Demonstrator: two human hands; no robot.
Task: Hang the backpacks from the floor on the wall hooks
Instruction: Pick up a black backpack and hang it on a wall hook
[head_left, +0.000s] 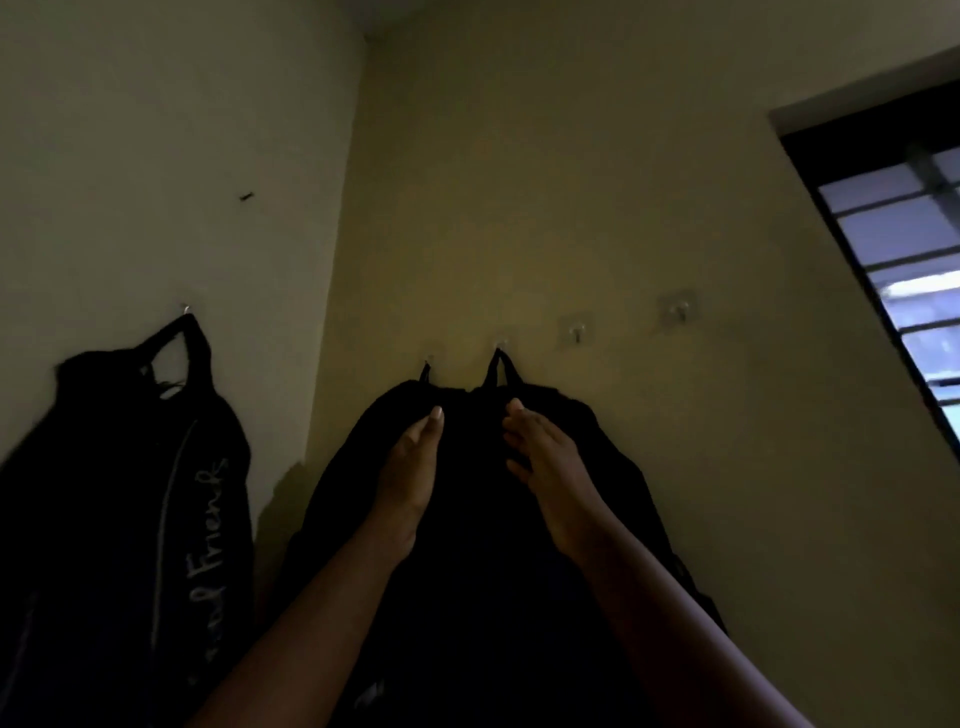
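Though pretty dim in this corner, can still make out two black backpacks up on the walls. Left wall: black backpack with "Friends" lettering (119, 499), hanging by its top loop from a small hook (185, 308). Right wall: plain black backpack (483, 519), its carry loop over a clear adhesive hook (500, 345), plus a second thin strap up at the neighbouring hook (429, 359) just to the left of it. Can't tell whether that strap is really caught there or just close.

Left hand (410, 473) flat against the upper front of the plain backpack, fingers stretched out and pointing up, not gripping anything. Right hand (545, 467) same deal just beside it, fingers spread loose on the fabric near the base of the loop, nothing pinched. Both forearms coming up from the bottom of the view.

Two more clear hooks further right along the same wall, the nearer one (576, 329) and the farther one (678, 308), both bare. Barred window (904, 249) at the far right with bluish light coming through. Small dark nail (246, 196) high up on the left wall.
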